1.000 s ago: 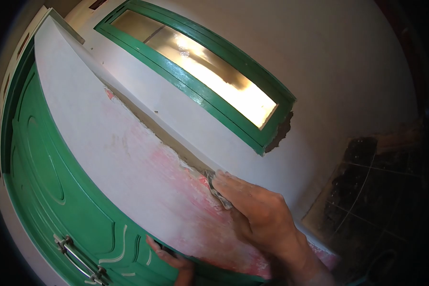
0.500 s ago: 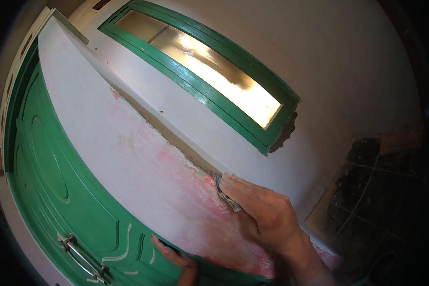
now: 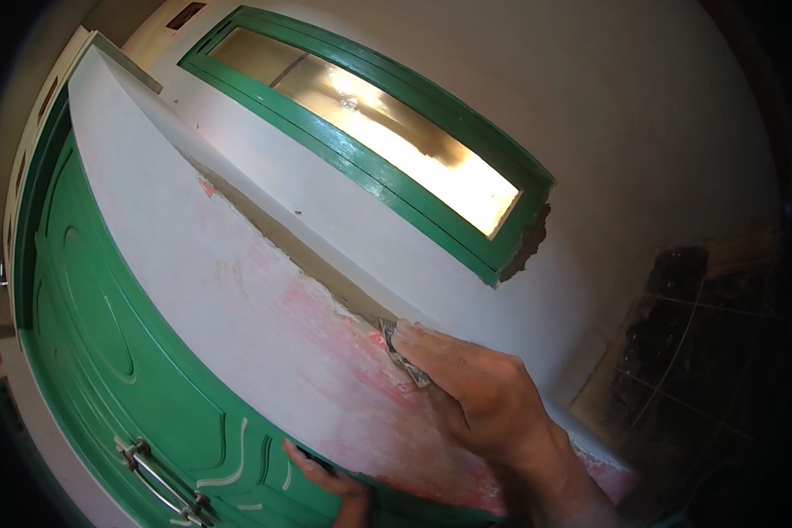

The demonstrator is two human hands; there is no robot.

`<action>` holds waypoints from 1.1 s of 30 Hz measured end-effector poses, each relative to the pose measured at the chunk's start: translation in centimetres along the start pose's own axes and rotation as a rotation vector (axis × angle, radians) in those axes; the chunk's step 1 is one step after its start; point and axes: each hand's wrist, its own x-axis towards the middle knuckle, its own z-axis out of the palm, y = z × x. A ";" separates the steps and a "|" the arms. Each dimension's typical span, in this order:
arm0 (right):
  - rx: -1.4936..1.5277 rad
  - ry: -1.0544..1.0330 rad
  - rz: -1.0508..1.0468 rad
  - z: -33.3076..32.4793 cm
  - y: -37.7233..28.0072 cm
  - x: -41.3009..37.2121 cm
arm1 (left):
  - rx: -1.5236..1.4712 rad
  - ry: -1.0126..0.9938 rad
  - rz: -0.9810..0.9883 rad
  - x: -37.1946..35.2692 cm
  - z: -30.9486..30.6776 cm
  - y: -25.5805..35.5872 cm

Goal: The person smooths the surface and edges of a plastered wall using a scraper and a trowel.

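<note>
My right hand [image 3: 475, 396] presses a small grey worn piece of sandpaper [image 3: 402, 356] flat against the corner edge of a white wall strip [image 3: 194, 264] with pink patches beside the door. The sandpaper sits where the pink face meets a rough bare edge [image 3: 308, 260]. My left hand [image 3: 330, 482] is low in view, with its fingers curled on the edge of the green door frame [image 3: 264, 440]; most of that hand is cut off by the picture's lower edge.
A green panelled door [image 3: 88, 352] with a metal pull handle [image 3: 158, 482] fills the left. Above the work spot is a green-framed frosted window [image 3: 387, 123] lit from behind. Dark tiles [image 3: 686, 343] and a broken plaster patch [image 3: 526, 246] lie to the right.
My right hand slid the sandpaper down the edge a little, then back up. The left hand stayed on the door frame.
</note>
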 end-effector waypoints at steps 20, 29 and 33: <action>0.087 0.010 0.025 -0.4 0.9 -1.0 | 0.012 0.012 0.071 -0.1 -0.4 -2.1; -0.021 0.037 -0.050 1.6 -0.4 2.0 | -0.082 0.047 -0.016 -0.8 -0.1 -2.2; -0.005 0.011 -0.040 0.8 0.0 0.7 | -0.012 0.064 -0.026 -1.0 -0.3 -2.7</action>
